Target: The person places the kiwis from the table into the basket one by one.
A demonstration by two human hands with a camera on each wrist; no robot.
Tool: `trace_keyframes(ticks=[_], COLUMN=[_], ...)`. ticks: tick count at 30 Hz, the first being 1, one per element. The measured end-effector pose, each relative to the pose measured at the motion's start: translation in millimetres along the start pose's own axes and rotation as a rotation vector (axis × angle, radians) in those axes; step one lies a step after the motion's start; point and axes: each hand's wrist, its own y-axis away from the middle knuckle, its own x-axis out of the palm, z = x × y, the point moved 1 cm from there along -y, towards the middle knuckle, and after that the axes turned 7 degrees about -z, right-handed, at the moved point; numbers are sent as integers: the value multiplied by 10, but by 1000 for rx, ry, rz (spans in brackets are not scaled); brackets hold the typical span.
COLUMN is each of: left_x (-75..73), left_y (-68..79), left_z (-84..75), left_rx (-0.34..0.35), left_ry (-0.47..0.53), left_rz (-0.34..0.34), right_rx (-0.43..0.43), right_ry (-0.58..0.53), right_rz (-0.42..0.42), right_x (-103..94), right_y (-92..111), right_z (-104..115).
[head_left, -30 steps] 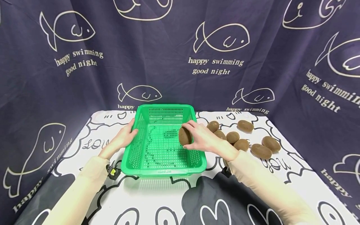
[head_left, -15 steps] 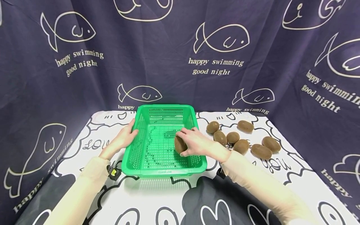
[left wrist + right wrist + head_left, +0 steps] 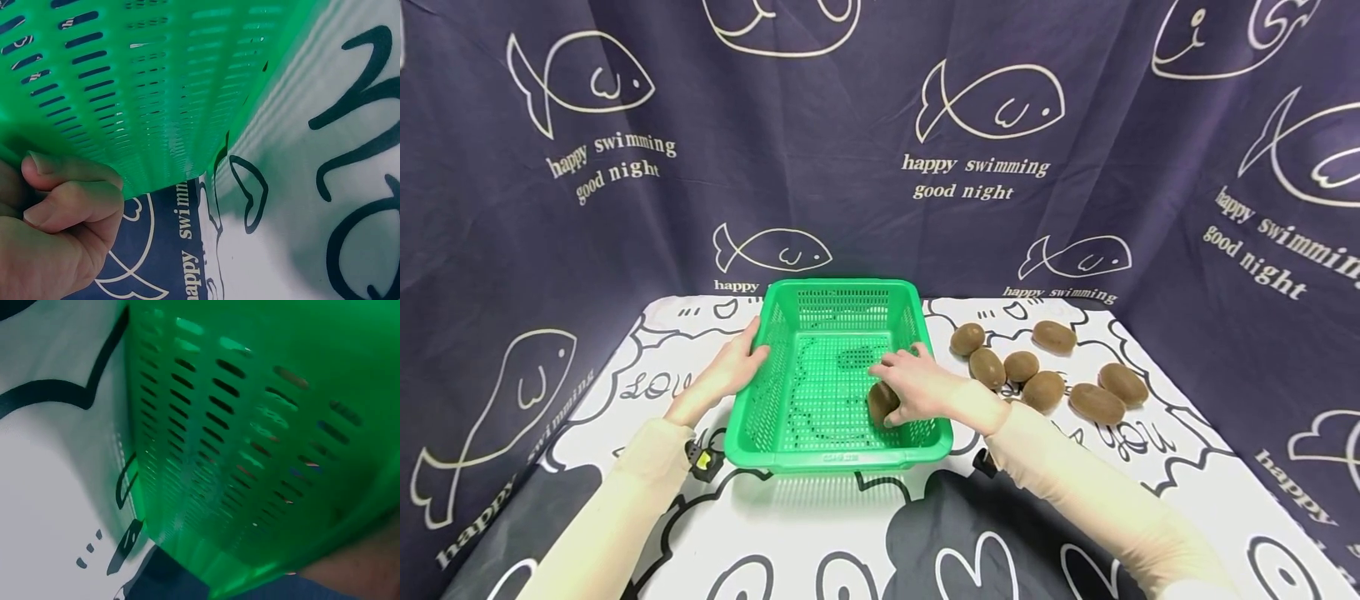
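Note:
A brown kiwi (image 3: 883, 405) sits low in the right part of a green plastic basket (image 3: 842, 457). My right hand (image 3: 913, 385) reaches over the basket's right rim, its fingers loosened above the kiwi and the thumb beside it. In the right wrist view only a blurred part of that hand (image 3: 359, 565) shows past the rim; the basket wall hides the kiwi. My left hand (image 3: 737, 364) holds the basket's left rim. Its curled fingers (image 3: 78, 203) show outside the slotted wall in the left wrist view.
Several more kiwis lie loose on the patterned tablecloth (image 3: 820, 533) right of the basket, the nearest kiwi (image 3: 987, 368) close to its right wall and one kiwi (image 3: 1055, 337) farther back. A dark fish-print curtain (image 3: 865, 208) hangs behind the table.
My right hand has carried the kiwi down and slightly left into the basket, and its fingers have loosened from it. The left hand and the basket have stayed in place.

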Motion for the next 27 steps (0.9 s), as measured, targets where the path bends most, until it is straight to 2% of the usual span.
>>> trace_keyframes(ticks=[3, 8, 11, 13, 18, 22, 27], left_x=[3, 7, 3, 1, -8, -4, 0], left_y=[2, -9, -10, -6, 0, 1, 23], left_z=[11, 22, 13, 7, 1, -2, -17], left_rx=[-5, 3, -1, -12, -25, -27, -34], left_ry=[5, 21, 15, 9, 4, 11, 7], left_rz=[-1, -3, 0, 3, 5, 2, 9], right_rx=[7, 83, 186, 266, 404, 453, 457], right_ry=[-51, -139, -167, -164, -148, -187, -212], right_rz=[-114, -408, -470, -444, -261, -153, -95], right_x=[-61, -164, -193, -185, -68, 52, 155], right_y=[25, 80, 131, 171, 227, 215, 207], right_z=[-70, -327, -553, -719, -1142, -1355, -1430])
